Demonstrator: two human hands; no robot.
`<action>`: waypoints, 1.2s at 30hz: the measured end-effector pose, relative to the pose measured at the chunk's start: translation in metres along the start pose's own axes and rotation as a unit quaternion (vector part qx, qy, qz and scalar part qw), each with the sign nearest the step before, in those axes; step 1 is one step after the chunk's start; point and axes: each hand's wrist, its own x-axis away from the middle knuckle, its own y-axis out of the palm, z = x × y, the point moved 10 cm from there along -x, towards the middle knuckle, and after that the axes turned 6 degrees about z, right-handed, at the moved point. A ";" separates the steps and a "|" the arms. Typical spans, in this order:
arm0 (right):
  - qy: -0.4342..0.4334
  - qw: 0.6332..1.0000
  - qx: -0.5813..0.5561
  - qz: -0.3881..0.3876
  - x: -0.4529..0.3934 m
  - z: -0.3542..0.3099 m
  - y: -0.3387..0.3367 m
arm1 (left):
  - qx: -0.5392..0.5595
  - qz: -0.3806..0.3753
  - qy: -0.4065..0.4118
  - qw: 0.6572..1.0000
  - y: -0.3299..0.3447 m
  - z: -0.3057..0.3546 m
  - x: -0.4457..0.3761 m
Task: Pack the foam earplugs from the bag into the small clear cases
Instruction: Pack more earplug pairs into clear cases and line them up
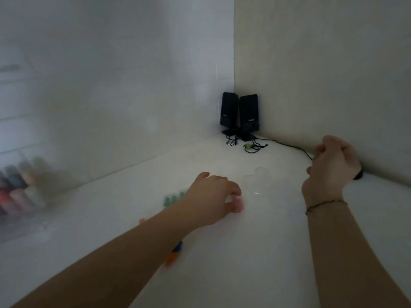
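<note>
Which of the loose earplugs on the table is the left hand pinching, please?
The pink earplug, at the left hand fingertips; the green ones lie untouched behind the wrist.

The left hand [213, 194] reaches forward, palm down, fingertips pinching something pink and blurred. The right hand [331, 165] hovers raised to its right, fingers loosely curled.

On the white table [222, 263], the left hand [213, 196] pinches a blurred pink foam earplug [238, 204]. Green foam earplugs [173, 199] lie just left of that hand. The right hand [331, 165] hovers right of it, fingers loosely curled, near two black speakers [240, 116] in the corner.
</note>
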 end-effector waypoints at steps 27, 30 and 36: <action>-0.007 1.000 -0.025 -0.017 -0.015 0.011 0.007 | -0.169 0.033 0.084 0.981 0.020 0.066 -0.056; -0.039 0.998 0.004 -0.048 -0.006 0.004 0.013 | -0.095 0.047 0.081 0.991 0.004 0.067 -0.047; -0.173 0.870 0.235 -0.397 0.091 0.008 0.092 | 0.412 0.132 -0.129 0.892 -0.055 -0.014 0.000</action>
